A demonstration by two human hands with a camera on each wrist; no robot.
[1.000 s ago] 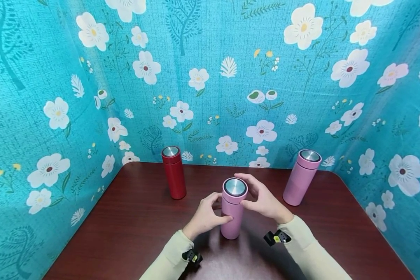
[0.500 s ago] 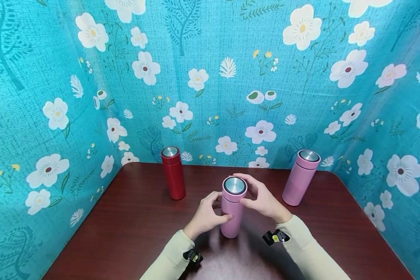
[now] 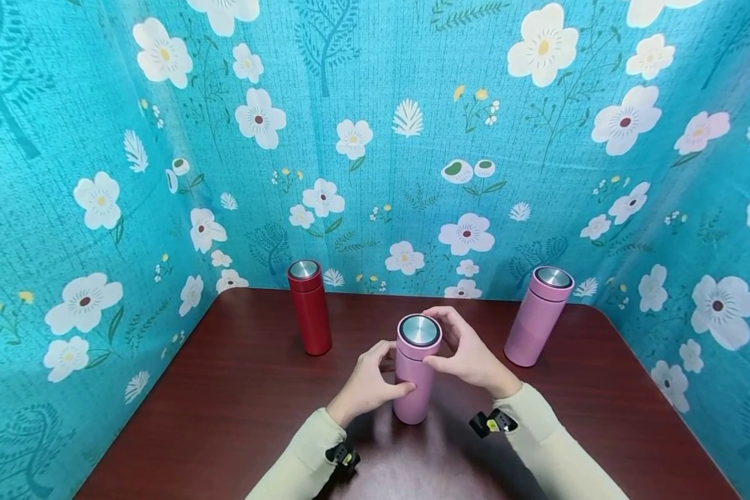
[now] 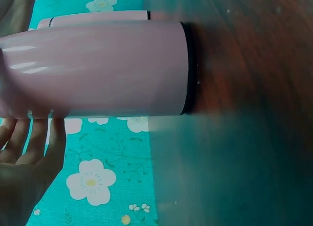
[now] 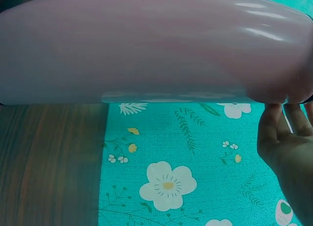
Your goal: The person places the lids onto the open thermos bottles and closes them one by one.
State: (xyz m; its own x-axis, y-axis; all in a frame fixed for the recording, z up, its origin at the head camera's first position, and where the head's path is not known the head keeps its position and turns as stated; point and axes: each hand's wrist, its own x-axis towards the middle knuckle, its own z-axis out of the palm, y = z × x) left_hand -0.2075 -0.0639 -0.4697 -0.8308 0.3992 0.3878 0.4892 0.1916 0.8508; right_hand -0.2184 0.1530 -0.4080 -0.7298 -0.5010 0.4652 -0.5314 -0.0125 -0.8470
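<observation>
Head view: the near pink flask (image 3: 415, 375) stands upright at the table's (image 3: 237, 403) middle front. The left hand (image 3: 365, 385) wraps the body; the right hand (image 3: 469, 354) pinches the cap (image 3: 419, 333), fingers curled further round than a second ago, which reads as unscrewing under way. The red flask (image 3: 310, 305) and far pink flask (image 3: 539, 314) stand well apart behind.

Left wrist view: fingers (image 4: 36, 138) lie against the flask's body (image 4: 98, 69); base on wood.

Right wrist view: fingertips (image 5: 281, 123) meet the flask's top end (image 5: 274, 55).
</observation>
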